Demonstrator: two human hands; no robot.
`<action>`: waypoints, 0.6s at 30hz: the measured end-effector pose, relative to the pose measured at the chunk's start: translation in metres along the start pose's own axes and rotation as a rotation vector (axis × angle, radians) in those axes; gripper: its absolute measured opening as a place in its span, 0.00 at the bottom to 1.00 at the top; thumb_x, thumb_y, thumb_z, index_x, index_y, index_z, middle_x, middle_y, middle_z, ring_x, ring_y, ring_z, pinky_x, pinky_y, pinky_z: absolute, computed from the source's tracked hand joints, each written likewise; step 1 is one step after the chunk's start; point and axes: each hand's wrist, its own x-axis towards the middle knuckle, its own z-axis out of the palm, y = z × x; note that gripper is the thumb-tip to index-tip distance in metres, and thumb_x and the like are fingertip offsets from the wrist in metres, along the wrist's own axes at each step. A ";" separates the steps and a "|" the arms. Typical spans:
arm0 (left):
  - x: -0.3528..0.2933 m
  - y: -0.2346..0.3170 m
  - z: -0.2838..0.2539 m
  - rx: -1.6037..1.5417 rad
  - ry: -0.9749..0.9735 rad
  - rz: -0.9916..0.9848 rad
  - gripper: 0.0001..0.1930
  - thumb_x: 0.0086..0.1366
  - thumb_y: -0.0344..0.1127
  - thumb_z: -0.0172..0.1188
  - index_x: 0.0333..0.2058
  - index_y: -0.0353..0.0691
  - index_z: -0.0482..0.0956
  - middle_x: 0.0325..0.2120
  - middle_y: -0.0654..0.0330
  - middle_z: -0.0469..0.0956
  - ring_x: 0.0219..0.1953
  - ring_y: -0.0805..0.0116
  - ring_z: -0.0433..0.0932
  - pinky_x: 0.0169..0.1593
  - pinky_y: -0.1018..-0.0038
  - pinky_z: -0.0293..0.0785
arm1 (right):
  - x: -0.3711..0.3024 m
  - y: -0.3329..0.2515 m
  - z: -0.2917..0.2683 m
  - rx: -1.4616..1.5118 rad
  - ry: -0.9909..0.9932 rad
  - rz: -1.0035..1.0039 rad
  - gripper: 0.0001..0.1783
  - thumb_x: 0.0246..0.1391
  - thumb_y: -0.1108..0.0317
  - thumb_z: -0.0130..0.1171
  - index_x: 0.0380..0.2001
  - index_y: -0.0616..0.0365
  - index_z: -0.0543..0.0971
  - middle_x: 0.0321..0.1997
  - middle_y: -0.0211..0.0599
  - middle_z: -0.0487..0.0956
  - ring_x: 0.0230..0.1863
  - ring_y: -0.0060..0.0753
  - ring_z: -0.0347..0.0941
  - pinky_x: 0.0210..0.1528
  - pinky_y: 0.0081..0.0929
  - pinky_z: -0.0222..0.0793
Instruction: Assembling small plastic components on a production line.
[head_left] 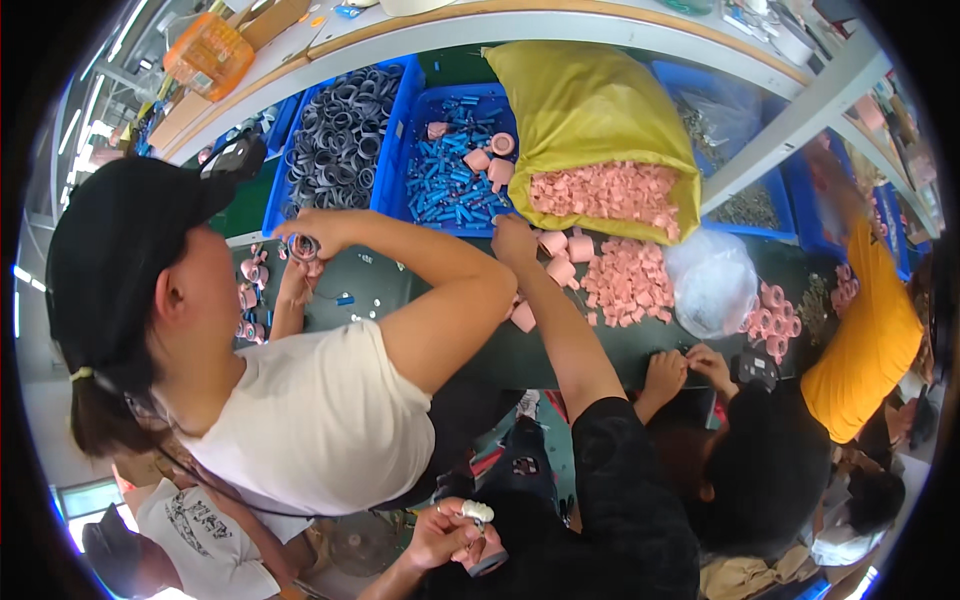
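At the lower middle, my left hand (440, 540) is closed around a pink cup-shaped plastic part (486, 552) with a dark rim. A bumpy white piece (477, 511) is at its fingertips; whether it is held or wrapped on a finger I cannot tell. My right arm, in a black sleeve, stretches over the table. Its hand (514, 242) is at the front rim of the blue bin (402, 165) of small blue cylinders (450, 165), fingers curled together, with anything between them hidden. Larger pink caps (562, 270) lie just right of that hand.
A yellow sack (590, 100) spills small pink parts (628, 280) beside a clear plastic bag (712, 285). Dark rings (340, 130) fill another bin. Co-workers sit close on both sides; the left one's arm (430, 250) nearly meets mine. A shelf (450, 25) overhangs the bins.
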 end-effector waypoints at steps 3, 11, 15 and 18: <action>0.004 -0.002 -0.004 -0.012 0.029 0.057 0.16 0.70 0.21 0.52 0.56 0.33 0.71 0.38 0.39 0.81 0.22 0.70 0.78 0.21 0.80 0.66 | 0.017 -0.001 0.021 -0.278 0.109 -0.092 0.07 0.49 0.70 0.58 0.32 0.55 0.82 0.34 0.41 0.81 0.40 0.45 0.78 0.39 0.41 0.74; -0.015 -0.025 -0.037 0.086 0.175 0.121 0.14 0.67 0.20 0.55 0.51 0.29 0.70 0.34 0.32 0.80 0.21 0.63 0.80 0.23 0.71 0.75 | 0.056 -0.002 0.077 -0.336 0.101 0.120 0.07 0.52 0.68 0.57 0.35 0.55 0.80 0.32 0.38 0.81 0.41 0.39 0.80 0.40 0.36 0.77; -0.022 -0.028 -0.042 0.046 0.142 0.136 0.15 0.67 0.20 0.55 0.52 0.30 0.70 0.34 0.32 0.80 0.21 0.62 0.80 0.25 0.69 0.78 | 0.052 0.010 0.060 -0.318 -0.025 0.206 0.13 0.55 0.69 0.56 0.44 0.55 0.76 0.37 0.41 0.81 0.41 0.41 0.82 0.41 0.38 0.79; -0.021 -0.017 -0.025 0.059 0.120 0.119 0.16 0.68 0.20 0.55 0.53 0.32 0.71 0.34 0.33 0.81 0.21 0.62 0.80 0.23 0.71 0.75 | 0.042 -0.026 0.024 -0.292 -0.066 0.119 0.12 0.54 0.66 0.57 0.42 0.56 0.77 0.43 0.43 0.80 0.40 0.45 0.82 0.41 0.39 0.79</action>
